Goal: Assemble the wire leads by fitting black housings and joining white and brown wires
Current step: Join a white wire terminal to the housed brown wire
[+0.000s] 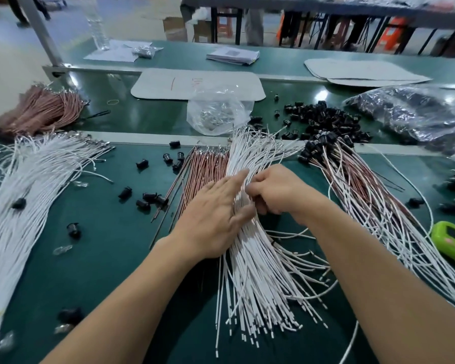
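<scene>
Tangle risk in the white wires (250,258)
Left hand (216,214) flat, pressing down; right hand (276,190) pinching a few strands; liable to drag neighbours.

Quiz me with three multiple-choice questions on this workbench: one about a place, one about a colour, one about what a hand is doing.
1. Where does the lime-green device lie?
A. On the table, far right
B. Beside the clear bag
C. On the far paper stack

2. What colour is the wire bundle being handled?
A. Brown
B. Blue
C. White

3. How does the left hand lie?
A. Curled into an empty fist
B. Fingers straight, resting on the bundle
C. Raised, holding a black housing

Answers:
1 A: it sits at the right edge, beyond the right forearm.
2 C: the white wires run under the left hand and into the curled fingers of the right hand.
3 B: its straight fingers lie flat on the wires.
</scene>
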{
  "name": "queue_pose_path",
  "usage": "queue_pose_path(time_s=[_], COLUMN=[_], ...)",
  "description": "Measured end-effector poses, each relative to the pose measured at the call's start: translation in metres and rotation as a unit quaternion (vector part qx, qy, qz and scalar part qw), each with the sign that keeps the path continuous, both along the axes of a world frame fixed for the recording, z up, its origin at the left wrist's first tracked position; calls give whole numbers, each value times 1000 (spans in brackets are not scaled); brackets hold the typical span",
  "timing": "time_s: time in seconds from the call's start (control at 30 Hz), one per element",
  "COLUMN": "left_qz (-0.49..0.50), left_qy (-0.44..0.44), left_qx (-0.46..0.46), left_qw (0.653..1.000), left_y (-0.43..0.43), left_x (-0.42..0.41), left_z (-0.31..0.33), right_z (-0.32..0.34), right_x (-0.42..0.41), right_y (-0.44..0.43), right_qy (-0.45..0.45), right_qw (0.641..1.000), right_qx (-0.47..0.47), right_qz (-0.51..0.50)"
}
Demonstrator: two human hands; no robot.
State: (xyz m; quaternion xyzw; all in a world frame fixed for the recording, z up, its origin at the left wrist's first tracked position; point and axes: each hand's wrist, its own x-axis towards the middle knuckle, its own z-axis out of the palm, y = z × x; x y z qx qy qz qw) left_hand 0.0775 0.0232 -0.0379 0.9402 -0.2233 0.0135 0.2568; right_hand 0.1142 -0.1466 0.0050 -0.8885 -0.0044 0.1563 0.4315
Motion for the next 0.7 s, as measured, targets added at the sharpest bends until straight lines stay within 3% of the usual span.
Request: queue_pose_path(time_s=[0.1,0.17,0.33,0.4,0.47,0.5,0.53,0.63,0.7], left_qz=[1,2,4,6,9,12,16,23,24], left_qy=[-5,-8,-9,-9,-12,-14,-16,-16,-20], left_qx=[35,61,62,67,66,61,53,46,53], left_qw=[999,998,998,998,998,998,998,999,998], left_y=[-1,-1,-2,-2,-3,-3,-4,-5,-7], left_x=[0,1,1,2,1,0,0,-1,-2], left_z=[-2,-3,-3,-3,-3,-3,-3,-1,-2], right_z=[9,20,47,52,53,52,51,46,41], right_x=[-5,-8,-14,-11,-8,-8,-9,-7,0], right_y=[-7,-14,-35,-38,-41,-42,-43,-35,-25], right_qy=[33,32,-40,-54,-62,-66,-71,-56,-28], right_qw=[987,957,817,763,732,730,753,911,950], right_qx=[153,279,576,644,678,678,649,381,307], right_qz=[-45,-72,1,11,29,54,82,143,47])
